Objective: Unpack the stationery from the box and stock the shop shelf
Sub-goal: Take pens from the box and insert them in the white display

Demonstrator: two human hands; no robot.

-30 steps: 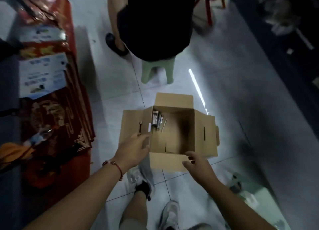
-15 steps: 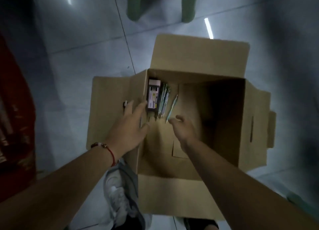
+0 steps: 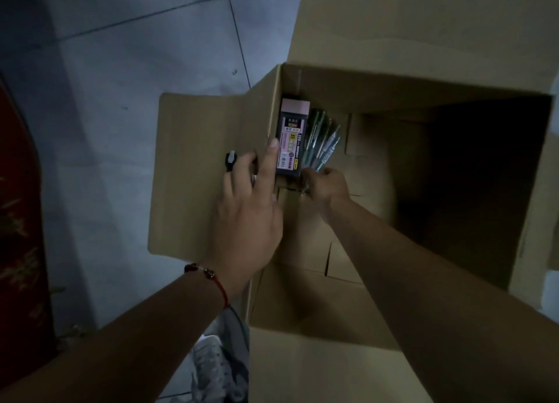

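Box: one, plain brown cardboard, standing open on a grey tiled floor. All four flaps are folded outward; the left flap lies flat. Interior is mostly bare cardboard, its right side in deep shadow.

Pack: one, a long dark carton with a pale pink end and a printed label bearing "200" and a barcode. It lies at the box's far left corner, against the left wall.

Pens: one bundle, green-tinted and translucent, about four or five; an exact count cannot be made in the dim light. They lie just right of the pack, touching it, tips pointing toward the far wall.

Left hand: rests over the box's left wall and flap, fingers spread and nearly straight, forefinger laid along the pack's left edge. It grips nothing. A red cord bracelet with beads is on the wrist.

Right hand: down inside the box, fingers curled round the near ends of the pens, closed upon the bundle.

Small black object: one, with a white patch, on the left flap beside the left fingers; kind cannot be told.

Shoe: one, white, below the box's near left corner.

Red patterned surface: along the left edge.
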